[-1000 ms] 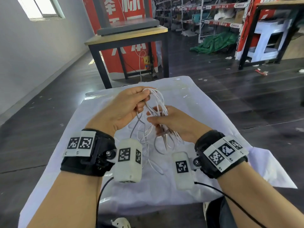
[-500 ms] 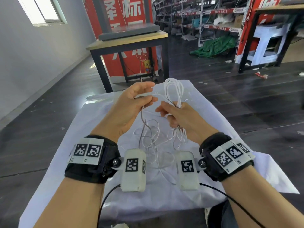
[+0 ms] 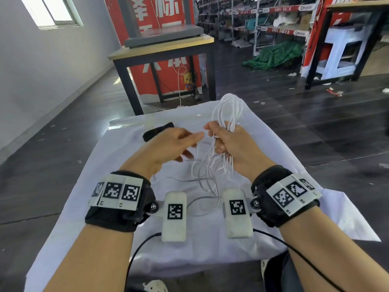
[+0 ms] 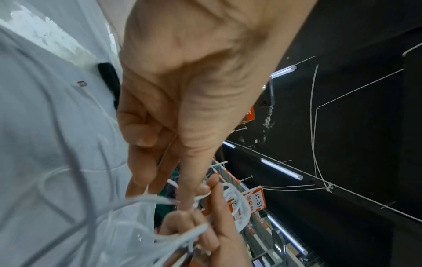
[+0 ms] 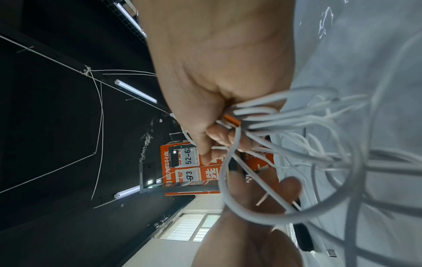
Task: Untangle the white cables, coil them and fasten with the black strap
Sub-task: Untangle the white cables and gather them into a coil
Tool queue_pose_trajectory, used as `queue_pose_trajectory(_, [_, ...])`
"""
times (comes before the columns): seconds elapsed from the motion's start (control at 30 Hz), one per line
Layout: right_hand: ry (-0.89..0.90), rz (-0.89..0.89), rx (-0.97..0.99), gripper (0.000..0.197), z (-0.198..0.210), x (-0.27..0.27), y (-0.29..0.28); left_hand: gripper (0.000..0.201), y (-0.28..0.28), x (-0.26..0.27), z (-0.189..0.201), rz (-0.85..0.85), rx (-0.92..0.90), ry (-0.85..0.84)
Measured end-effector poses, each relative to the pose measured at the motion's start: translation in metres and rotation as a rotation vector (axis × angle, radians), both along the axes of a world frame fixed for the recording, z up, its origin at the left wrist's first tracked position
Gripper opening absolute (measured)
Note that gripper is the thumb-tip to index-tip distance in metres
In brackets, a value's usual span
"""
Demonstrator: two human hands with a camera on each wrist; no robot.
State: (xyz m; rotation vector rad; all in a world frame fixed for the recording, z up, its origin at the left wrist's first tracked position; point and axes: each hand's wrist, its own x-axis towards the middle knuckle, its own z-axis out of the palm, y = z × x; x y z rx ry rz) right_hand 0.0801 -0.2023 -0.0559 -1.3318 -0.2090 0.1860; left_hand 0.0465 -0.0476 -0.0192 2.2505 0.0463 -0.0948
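Observation:
My right hand (image 3: pixel 219 142) grips a bundle of white cables (image 3: pixel 228 108) in its fist; the folded loops stand up above it and loose strands hang onto the white cloth (image 3: pixel 273 207). In the right wrist view the cables (image 5: pixel 285 117) fan out of the fist beside an orange plug (image 5: pixel 231 120). My left hand (image 3: pixel 197 137) reaches up to the right hand and pinches one strand between thumb and fingers, which the left wrist view shows close up (image 4: pixel 182 195). The black strap (image 3: pixel 156 131) lies flat on the cloth behind the left hand.
The cloth covers a small table in front of me, with dark floor on all sides. A black-legged table with a wooden top (image 3: pixel 164 45) stands beyond it, before a red banner. Shelves and a green tarp (image 3: pixel 275 55) are at the far right.
My right hand has gathered the loops into its fist and raised them upright. My left hand dropped and moved right to meet it, which uncovers the black strap.

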Motion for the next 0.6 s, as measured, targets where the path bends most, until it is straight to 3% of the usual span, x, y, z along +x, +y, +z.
queue_pose_trajectory(0.07, [-0.012, -0.032, 0.036, 0.018, 0.000, 0.002, -0.002, 0.018, -0.005, -0.002, -0.006, -0.139, 0.060, 0.108])
queue_pose_trajectory(0.13, [-0.022, -0.048, 0.063, 0.018, 0.001, 0.003, -0.003, 0.010, -0.008, 0.000, -0.009, -0.160, -0.019, 0.106])
queue_pose_trajectory(0.43, [0.073, -0.530, 0.291, 0.023, 0.003, 0.018, -0.023, 0.013, 0.045, 0.018, -0.013, 0.482, -0.550, -0.256])
queue_pose_trajectory(0.6, [0.038, -0.610, 0.229, 0.025, 0.001, 0.015, -0.014, 0.020, 0.052, 0.020, -0.018, 0.561, -0.837, -0.420])
